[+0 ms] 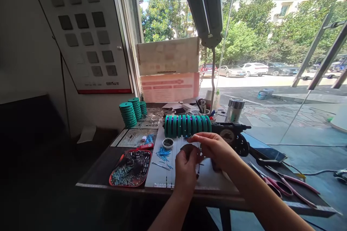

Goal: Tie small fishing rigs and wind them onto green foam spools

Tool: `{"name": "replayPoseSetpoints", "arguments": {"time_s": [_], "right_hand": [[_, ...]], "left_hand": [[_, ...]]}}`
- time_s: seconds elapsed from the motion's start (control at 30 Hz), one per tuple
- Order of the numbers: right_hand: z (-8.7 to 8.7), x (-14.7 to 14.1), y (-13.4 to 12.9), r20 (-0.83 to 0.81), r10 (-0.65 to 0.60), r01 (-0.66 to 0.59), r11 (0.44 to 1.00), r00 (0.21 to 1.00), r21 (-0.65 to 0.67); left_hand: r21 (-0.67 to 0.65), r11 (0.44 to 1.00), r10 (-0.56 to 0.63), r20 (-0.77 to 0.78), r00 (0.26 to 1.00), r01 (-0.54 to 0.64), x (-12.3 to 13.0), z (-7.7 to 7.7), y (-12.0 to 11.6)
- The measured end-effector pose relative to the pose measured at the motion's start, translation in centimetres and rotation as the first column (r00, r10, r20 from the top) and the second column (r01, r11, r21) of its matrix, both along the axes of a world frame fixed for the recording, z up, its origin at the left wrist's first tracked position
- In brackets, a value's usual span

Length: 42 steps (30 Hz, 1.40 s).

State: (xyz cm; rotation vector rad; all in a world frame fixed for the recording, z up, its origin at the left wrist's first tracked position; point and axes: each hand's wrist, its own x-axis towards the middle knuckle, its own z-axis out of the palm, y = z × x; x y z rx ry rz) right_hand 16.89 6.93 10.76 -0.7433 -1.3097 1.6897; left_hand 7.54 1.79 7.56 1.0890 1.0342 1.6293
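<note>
Over the pale board (pixel 159 177), my left hand (pixel 186 162) is closed in a pinch, thumb against fingers. Close beside it on the right, my right hand (pixel 213 146) has its fingertips pinched too, with the index finger reaching forward. Whatever sits between the fingertips is too small and dark to name. Small dark pieces (pixel 198 174) show just below the hands. Behind them lies a row of green spools (pixel 187 125) on a black winding device (pixel 229 134), and thin lines run from the spools down the board.
Left of my hands are a red-rimmed tray (pixel 110 178) of small metal parts, a white cup (pixel 168 143) of dark bits and blue slim pieces (pixel 163 154). Green spool stacks (pixel 128 115) stand farther back. Scissors (pixel 282 187), pliers (pixel 303 186) and a phone (pixel 267 149) lie right.
</note>
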Motion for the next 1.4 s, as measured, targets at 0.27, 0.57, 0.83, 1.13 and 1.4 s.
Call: {"name": "replayPoseSetpoints", "arguments": {"time_s": [0.27,0.57,0.83,1.13,1.4], "right_hand": [[-0.2,0.0,0.2,-0.074,0.014,-0.016,1.0,0.997,-0.015],[-0.2,-0.3,-0.1,-0.173,0.024,-0.034,0.998,0.985,-0.056],[-0.5,-0.3,0.1,-0.168,0.033,-0.039,0.999,0.985,-0.031],[-0.4,-0.4,0.1,-0.151,0.016,-0.02,0.999,0.988,-0.025],[-0.4,-0.4,0.1,-0.145,0.013,-0.018,0.999,0.989,-0.028]], "left_hand": [[-0.032,0.999,-0.043,0.023,0.999,0.044,0.1,0.8,-0.3],[-0.206,0.96,-0.163,0.141,0.976,0.19,-0.1,1.4,-2.4],[-0.299,0.871,-0.252,0.411,0.876,0.39,-1.0,0.6,-3.6],[-0.259,0.835,-0.291,0.541,0.789,0.485,-1.2,-0.4,-3.8],[-0.236,0.828,-0.321,0.542,0.776,0.508,-1.4,-0.9,-4.1]]}}
